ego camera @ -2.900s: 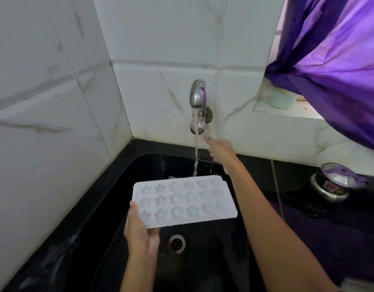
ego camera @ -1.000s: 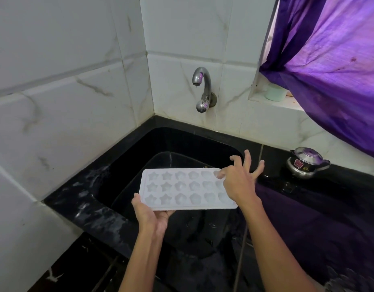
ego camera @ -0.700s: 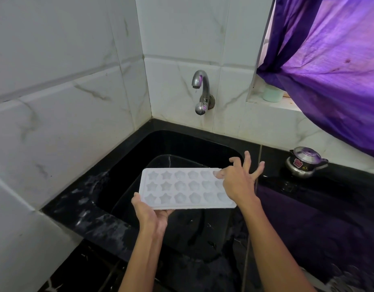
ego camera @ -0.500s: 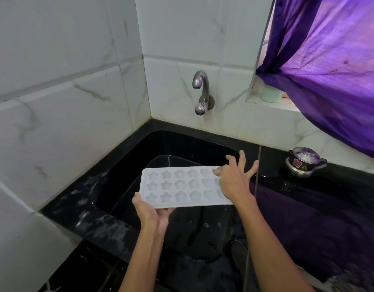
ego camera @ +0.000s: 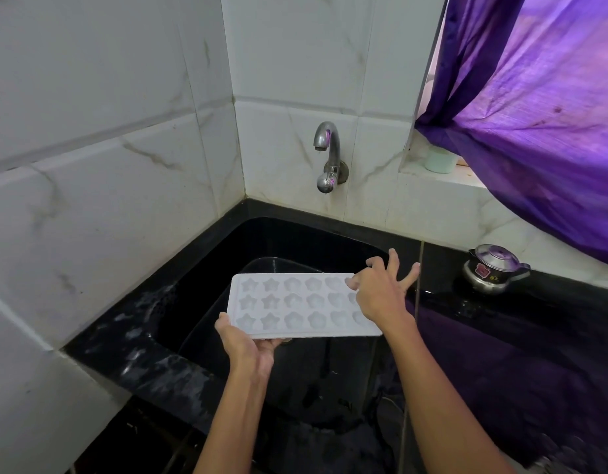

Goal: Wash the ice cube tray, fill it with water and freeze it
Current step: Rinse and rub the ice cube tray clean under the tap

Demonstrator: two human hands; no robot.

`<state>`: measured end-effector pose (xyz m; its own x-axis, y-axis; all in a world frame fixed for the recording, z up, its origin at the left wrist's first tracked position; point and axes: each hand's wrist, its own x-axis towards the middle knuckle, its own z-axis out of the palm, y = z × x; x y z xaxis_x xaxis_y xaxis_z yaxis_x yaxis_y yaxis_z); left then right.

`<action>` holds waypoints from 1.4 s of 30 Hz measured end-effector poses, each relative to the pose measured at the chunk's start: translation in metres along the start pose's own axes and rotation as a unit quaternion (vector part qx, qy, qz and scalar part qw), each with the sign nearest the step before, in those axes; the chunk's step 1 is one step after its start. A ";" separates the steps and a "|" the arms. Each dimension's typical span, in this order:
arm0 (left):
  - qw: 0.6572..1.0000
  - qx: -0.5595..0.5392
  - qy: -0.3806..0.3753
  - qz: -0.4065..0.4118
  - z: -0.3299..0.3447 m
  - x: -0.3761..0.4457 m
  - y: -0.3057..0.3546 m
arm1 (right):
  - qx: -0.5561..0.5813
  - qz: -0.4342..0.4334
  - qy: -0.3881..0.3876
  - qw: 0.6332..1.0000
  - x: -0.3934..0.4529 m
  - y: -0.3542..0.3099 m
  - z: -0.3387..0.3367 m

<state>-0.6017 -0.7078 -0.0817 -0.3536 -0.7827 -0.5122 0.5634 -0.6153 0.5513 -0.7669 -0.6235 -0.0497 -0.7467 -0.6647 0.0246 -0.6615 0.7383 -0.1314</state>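
A white ice cube tray [ego camera: 295, 306] with star and flower-shaped moulds is held level above a black sink [ego camera: 295, 241], below and in front of a wall tap [ego camera: 328, 155]. The left hand [ego camera: 244, 347] supports the tray's near left corner from beneath, its grip curled round the edge with the thumb on top, while the right hand [ego camera: 381, 295] rests on the tray's right end, thumb and forefinger pinching its far corner and the other fingers spread upward. To the right, a small steel pot [ego camera: 494, 270] sits on the black desk [ego camera: 552, 319], under a purple curtain [ego camera: 542, 114].
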 end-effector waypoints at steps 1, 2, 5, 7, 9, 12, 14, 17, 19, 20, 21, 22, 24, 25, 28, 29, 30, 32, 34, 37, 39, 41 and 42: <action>1.000 0.000 0.001 -0.002 0.000 0.000 -0.001 | 0.001 0.004 0.007 1.000 0.001 0.001 -0.001; 1.000 -0.002 0.001 -0.005 0.000 -0.001 -0.002 | 0.006 0.007 0.018 1.000 0.002 0.001 -0.002; 1.000 -0.004 0.004 -0.008 0.002 -0.003 -0.003 | 0.021 -0.008 0.052 0.998 0.004 -0.002 -0.002; 1.000 -0.003 0.007 -0.003 0.001 -0.002 -0.003 | 0.034 -0.024 0.064 0.997 0.004 -0.003 -0.001; 1.000 -0.001 0.009 0.000 0.000 -0.001 -0.003 | 0.048 -0.041 0.076 0.995 0.003 -0.005 0.000; 1.000 -0.003 0.008 -0.004 0.001 -0.002 -0.003 | 0.038 -0.064 0.057 0.996 0.001 -0.009 0.000; 1.000 -0.002 0.008 -0.005 0.002 -0.004 -0.005 | 0.019 -0.073 0.031 0.997 -0.001 -0.013 0.000; 1.000 0.002 0.006 0.000 0.002 -0.003 -0.006 | -0.011 -0.078 0.016 0.997 -0.003 -0.018 0.002; 1.000 0.004 0.007 0.001 0.001 -0.002 -0.005 | -0.022 -0.082 0.014 0.996 -0.003 -0.017 0.001; 1.000 0.003 0.007 0.000 0.000 -0.001 -0.005 | -0.025 -0.081 0.015 0.996 -0.002 -0.016 0.000; 1.000 0.002 0.006 0.000 0.000 -0.001 -0.005 | -0.028 -0.078 0.016 0.996 -0.002 -0.015 0.000; 1.000 0.000 0.005 -0.001 0.000 -0.001 -0.004 | -0.033 -0.074 0.019 0.997 -0.001 -0.015 -0.001; 1.000 -0.003 0.008 -0.001 0.001 -0.002 -0.004 | -0.043 -0.068 0.020 0.997 -0.002 -0.019 -0.001; 1.000 -0.003 0.011 0.001 0.001 -0.002 -0.004 | -0.047 -0.070 0.018 0.996 -0.002 -0.021 -0.001; 1.000 -0.003 0.017 0.005 0.000 -0.001 -0.003 | -0.057 -0.080 0.011 0.995 -0.005 -0.025 0.003; 1.000 -0.002 0.018 0.005 -0.001 -0.001 -0.003 | -0.060 -0.080 0.008 0.995 -0.006 -0.025 0.004; 1.000 0.001 0.020 0.005 -0.003 0.000 -0.003 | -0.063 -0.077 0.005 0.995 -0.006 -0.024 0.004; 1.000 0.005 0.023 0.001 -0.005 0.001 -0.004 | -0.066 -0.066 0.001 0.996 -0.007 -0.025 0.004; 1.000 0.009 0.025 -0.003 -0.006 0.002 -0.005 | -0.061 -0.053 -0.001 0.997 -0.007 -0.028 0.003; 1.000 0.012 0.028 0.003 -0.005 0.003 -0.006 | -0.058 -0.058 -0.003 0.997 -0.008 -0.033 0.005; 1.000 0.014 0.026 0.008 -0.005 0.003 -0.003 | -0.065 -0.069 0.002 0.996 -0.009 -0.032 0.006; 1.000 0.014 0.025 0.009 -0.006 0.004 -0.001 | -0.072 -0.074 0.005 0.995 -0.007 -0.029 0.006; 1.000 0.013 0.025 0.007 -0.007 0.004 0.000 | -0.072 -0.073 0.005 0.995 -0.006 -0.028 0.005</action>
<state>-0.5982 -0.7099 -0.0883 -0.3081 -0.7866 -0.5352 0.5484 -0.6065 0.5757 -0.7434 -0.6403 -0.0513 -0.6417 -0.7657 0.0437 -0.7659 0.6427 0.0169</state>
